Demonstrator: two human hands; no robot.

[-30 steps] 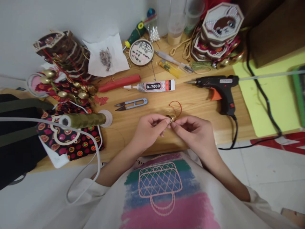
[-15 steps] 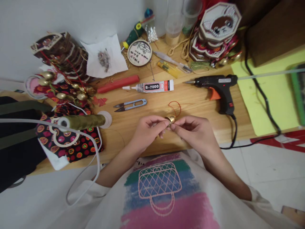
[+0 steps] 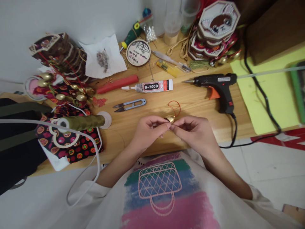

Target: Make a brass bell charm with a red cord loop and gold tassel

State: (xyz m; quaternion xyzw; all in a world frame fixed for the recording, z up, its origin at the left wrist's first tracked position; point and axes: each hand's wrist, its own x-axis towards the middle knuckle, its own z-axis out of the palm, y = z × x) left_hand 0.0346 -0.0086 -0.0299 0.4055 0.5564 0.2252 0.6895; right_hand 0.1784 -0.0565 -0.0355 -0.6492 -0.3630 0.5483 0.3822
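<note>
A small gold bell [image 3: 170,119] sits at my fingertips near the front of the wooden table, with its dark open mouth facing left. From its top a thin red cord [image 3: 179,107] loops away over the wood. My left hand [image 3: 151,131] is closed, thumb and fingers pinched at the bell's lower side. My right hand [image 3: 194,129] pinches from the other side, and its fingertips meet the left ones. Whatever small thing lies between the tips is hidden.
Beyond my hands lie thread snips [image 3: 130,105], a B-7000 glue tube [image 3: 153,86] and a red stick [image 3: 118,84]. A corded glue gun [image 3: 219,82] rests on the right. To the left are an olive thread spool [image 3: 83,122] and a white cable [image 3: 96,148].
My fingertips have drawn together under the bell, and the bell has tilted slightly. Both hands stay in the same place, and the view has shifted a little.
</note>
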